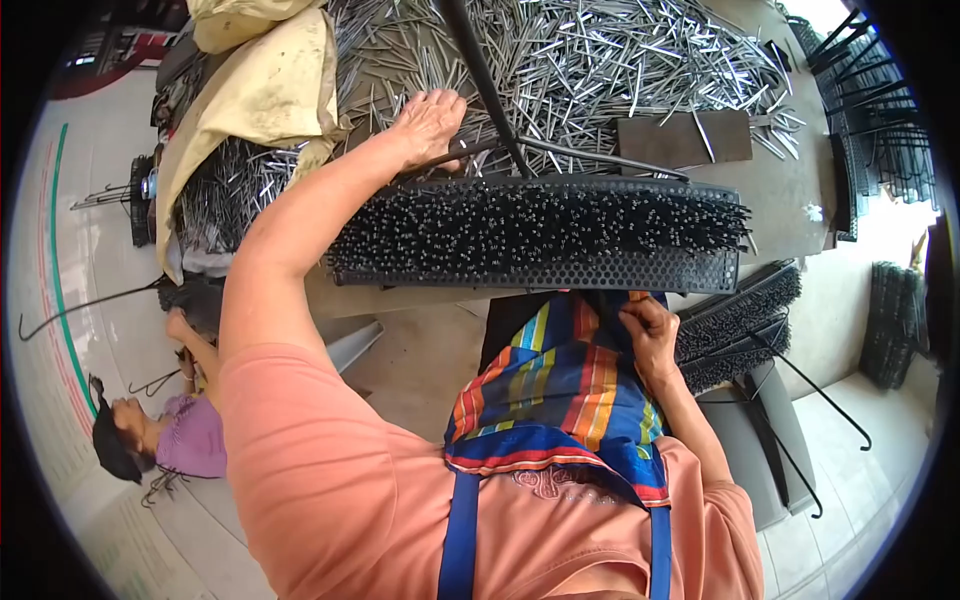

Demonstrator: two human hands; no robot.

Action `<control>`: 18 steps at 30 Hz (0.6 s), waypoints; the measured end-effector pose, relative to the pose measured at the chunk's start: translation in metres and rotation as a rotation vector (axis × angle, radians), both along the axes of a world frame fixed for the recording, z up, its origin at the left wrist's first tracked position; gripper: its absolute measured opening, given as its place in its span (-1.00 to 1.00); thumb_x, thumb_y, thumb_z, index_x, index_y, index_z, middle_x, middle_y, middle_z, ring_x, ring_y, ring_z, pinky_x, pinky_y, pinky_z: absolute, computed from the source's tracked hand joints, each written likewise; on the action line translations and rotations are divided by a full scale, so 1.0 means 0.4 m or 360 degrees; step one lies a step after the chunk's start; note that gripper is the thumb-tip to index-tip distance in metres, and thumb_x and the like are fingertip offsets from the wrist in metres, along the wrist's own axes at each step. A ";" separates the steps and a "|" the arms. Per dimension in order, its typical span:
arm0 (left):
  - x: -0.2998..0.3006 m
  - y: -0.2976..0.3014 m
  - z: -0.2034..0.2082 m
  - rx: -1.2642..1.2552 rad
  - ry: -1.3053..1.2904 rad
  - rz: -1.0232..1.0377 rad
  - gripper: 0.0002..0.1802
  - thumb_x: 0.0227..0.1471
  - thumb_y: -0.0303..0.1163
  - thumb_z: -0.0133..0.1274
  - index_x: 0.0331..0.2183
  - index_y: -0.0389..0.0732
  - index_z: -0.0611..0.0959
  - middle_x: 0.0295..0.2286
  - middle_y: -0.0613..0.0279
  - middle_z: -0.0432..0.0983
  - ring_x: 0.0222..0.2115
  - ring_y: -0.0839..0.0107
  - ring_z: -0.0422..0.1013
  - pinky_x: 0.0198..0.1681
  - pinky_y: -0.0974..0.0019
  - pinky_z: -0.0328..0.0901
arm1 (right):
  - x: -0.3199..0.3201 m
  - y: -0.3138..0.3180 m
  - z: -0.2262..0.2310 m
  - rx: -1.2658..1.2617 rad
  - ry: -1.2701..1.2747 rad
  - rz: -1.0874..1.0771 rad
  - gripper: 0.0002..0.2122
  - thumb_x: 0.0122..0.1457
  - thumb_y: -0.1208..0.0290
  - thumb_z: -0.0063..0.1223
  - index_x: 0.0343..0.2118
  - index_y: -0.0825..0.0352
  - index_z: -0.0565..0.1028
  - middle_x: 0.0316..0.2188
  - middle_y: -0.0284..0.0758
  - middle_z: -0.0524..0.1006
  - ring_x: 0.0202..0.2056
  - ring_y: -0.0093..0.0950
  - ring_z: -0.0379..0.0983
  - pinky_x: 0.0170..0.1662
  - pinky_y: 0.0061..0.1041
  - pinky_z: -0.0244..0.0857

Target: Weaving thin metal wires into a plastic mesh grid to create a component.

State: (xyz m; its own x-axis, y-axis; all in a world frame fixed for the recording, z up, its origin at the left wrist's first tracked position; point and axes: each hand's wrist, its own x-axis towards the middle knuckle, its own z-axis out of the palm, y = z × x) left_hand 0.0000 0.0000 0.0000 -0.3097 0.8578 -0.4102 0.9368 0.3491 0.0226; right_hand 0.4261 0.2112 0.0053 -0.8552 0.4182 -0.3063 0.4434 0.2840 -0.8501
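A long black perforated panel (pixel 700 272), packed with dark bristle-like pins (pixel 540 230), lies tilted along the table's near edge. A bent black metal rod (pixel 590 155) rises from its far side. My left hand (pixel 430 125) reaches over the panel's left end, fingers curled about the rod's left branch, the thumb partly hidden. Below the panel's near edge, in front of my striped apron (pixel 560 385), my right hand (pixel 652 335) is closed with its fingertips pinched together. What it holds, if anything, cannot be made out.
Loose metal sticks (pixel 640 60) cover the far table beside a flat dark plate (pixel 685 138). A yellowish sack (pixel 265 85) lies at left. Other pin-filled panels (pixel 740 320) with hooked rods rest on a grey chair (pixel 770 450) at right. A co-worker (pixel 190 435) sits at left.
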 end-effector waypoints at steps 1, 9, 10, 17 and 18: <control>0.010 -0.001 0.001 0.0164 -0.0018 -0.0051 -0.23 -0.42 -0.18 0.29 -0.14 -0.35 0.37 -0.21 -0.03 0.31 -0.11 0.06 0.29 -0.07 0.03 0.22 | 0.015 -0.008 0.008 -0.0013 -0.0004 -0.0028 -0.93 -0.08 0.65 0.17 -0.47 0.45 0.55 -0.50 -0.22 0.55 -0.45 -0.46 0.50 -0.36 -0.55 0.30; -0.191 0.112 -0.098 0.0464 0.0147 0.0059 -0.66 -0.23 -0.42 0.12 -0.36 -0.26 0.35 -0.43 -0.09 0.47 -0.33 -0.09 0.45 -0.28 -0.01 0.35 | -0.103 0.049 -0.137 0.0145 0.0224 -0.0144 -0.93 -0.09 0.66 0.18 -0.50 0.46 0.53 -0.54 -0.28 0.52 -0.49 -0.52 0.44 -0.39 -0.57 0.27; -0.213 0.114 -0.087 0.0496 0.0092 0.0073 -0.64 -0.26 -0.42 0.13 -0.37 -0.26 0.34 -0.46 -0.11 0.47 -0.32 -0.11 0.44 -0.30 0.01 0.35 | -0.106 0.050 -0.122 0.0048 0.0167 -0.0171 -0.93 -0.09 0.66 0.18 -0.49 0.46 0.54 -0.56 -0.30 0.52 -0.51 -0.54 0.43 -0.40 -0.57 0.26; -0.344 0.146 -0.016 0.1244 -0.0209 0.1027 -0.60 -0.34 -0.20 0.12 -0.48 -0.35 0.51 -0.56 -0.03 0.50 -0.53 0.14 0.46 -0.42 0.13 0.32 | -0.200 0.098 0.089 -0.0107 0.0365 0.0070 -0.93 -0.06 0.63 0.18 -0.47 0.44 0.55 -0.61 -0.34 0.49 -0.54 -0.63 0.40 -0.49 -0.63 0.25; -0.389 0.128 -0.031 0.1597 -0.0625 0.1528 -0.69 -0.26 -0.29 0.11 -0.50 -0.36 0.53 -0.58 0.02 0.52 -0.58 0.21 0.46 -0.45 0.21 0.35 | -0.254 0.114 0.131 -0.0053 0.0463 0.0167 -0.93 -0.05 0.61 0.19 -0.45 0.44 0.55 -0.59 -0.33 0.50 -0.52 -0.63 0.42 -0.46 -0.63 0.28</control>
State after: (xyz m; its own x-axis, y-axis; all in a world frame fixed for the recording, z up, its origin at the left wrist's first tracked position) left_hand -0.1557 0.0512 -0.0122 -0.9325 0.3593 0.0368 0.2296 0.5111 0.8283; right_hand 0.3244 0.2568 0.0578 -0.9470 0.3166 -0.0546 0.1500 0.2853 -0.9466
